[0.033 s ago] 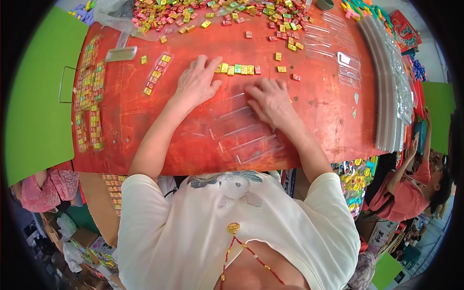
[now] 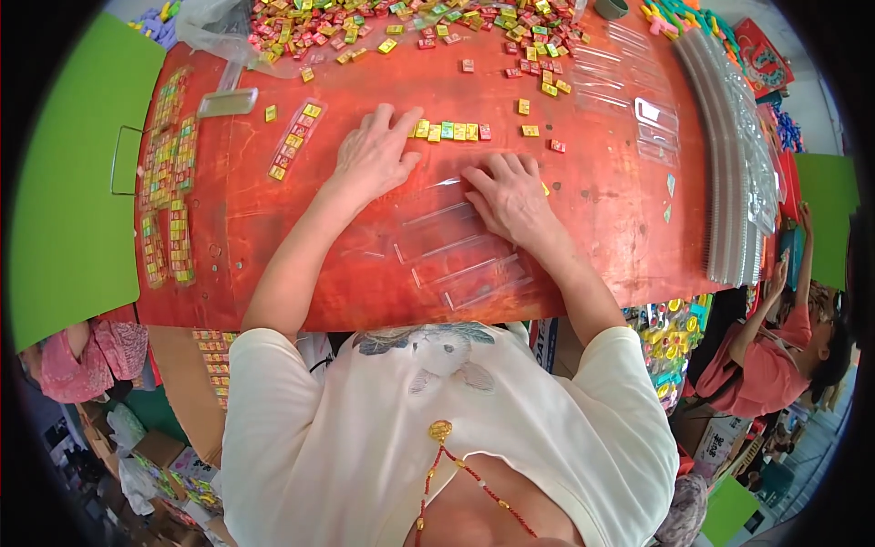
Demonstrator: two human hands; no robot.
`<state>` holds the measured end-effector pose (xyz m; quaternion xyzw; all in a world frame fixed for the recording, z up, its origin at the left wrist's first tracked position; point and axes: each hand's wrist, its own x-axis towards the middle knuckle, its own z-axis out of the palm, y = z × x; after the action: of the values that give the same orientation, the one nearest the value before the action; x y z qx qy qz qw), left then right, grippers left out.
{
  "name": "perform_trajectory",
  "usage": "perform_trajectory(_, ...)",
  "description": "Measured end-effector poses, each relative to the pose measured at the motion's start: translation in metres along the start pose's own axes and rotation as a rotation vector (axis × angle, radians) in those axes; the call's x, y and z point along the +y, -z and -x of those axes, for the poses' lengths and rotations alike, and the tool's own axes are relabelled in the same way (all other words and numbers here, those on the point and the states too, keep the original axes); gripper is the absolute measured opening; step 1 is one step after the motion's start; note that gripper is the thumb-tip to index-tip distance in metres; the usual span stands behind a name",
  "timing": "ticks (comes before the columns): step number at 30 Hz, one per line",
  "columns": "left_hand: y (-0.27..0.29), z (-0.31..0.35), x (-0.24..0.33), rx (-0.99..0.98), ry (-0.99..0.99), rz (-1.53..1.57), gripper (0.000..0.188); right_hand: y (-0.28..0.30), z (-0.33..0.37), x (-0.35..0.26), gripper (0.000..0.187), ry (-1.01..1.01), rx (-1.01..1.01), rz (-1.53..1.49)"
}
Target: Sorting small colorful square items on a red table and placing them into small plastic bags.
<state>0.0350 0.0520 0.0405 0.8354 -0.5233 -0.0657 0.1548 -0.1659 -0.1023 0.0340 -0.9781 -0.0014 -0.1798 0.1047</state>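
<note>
Hands (image 2: 374,159) (image 2: 510,196) flat, palms down, fingers spread, grasping nothing, on red table (image 2: 273,237).

Red table (image 2: 273,228), worn top. 12 o'clock: loose pile of small coloured blocks (image 2: 401,23). Centre: short row of blocks (image 2: 448,131). 9 o'clock: filled strips (image 2: 169,182). 6 o'clock: clear empty trays (image 2: 456,251). 3 o'clock: stacked clear trays (image 2: 729,164).

1. The single head view looks steeply down from above the wide red-painted wooden table (image 2: 273,237), near enough that the table fills the upper half.
2. It faces toward the table's far edge; the wearer's white shirt lies below the near edge.
3. Fisheye bending curves the table's edges, and dark corners ring the picture.
</note>
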Motion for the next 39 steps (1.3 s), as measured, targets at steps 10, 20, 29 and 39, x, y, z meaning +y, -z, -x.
perform_trajectory(10, -0.009, -0.018, 0.010, -0.050, 0.005, -0.014, 0.055, -0.004, -0.028, 0.025, 0.036, -0.238, 0.094, 0.119)
perform_trajectory(20, -0.016, -0.028, 0.018, -0.013, -0.017, 0.023, 0.030, -0.029, -0.056, 0.027, 0.031, -0.283, -0.017, -0.073)
perform_trajectory(29, -0.023, 0.033, 0.049, -0.005, -0.147, 0.072, 0.033, -0.002, 0.007, -0.024, 0.027, -0.317, 0.014, -0.099)
perform_trajectory(39, -0.011, 0.050, 0.031, 0.110, -0.075, 0.261, 0.051, 0.010, 0.031, -0.014, 0.034, -0.465, 0.082, -0.234)
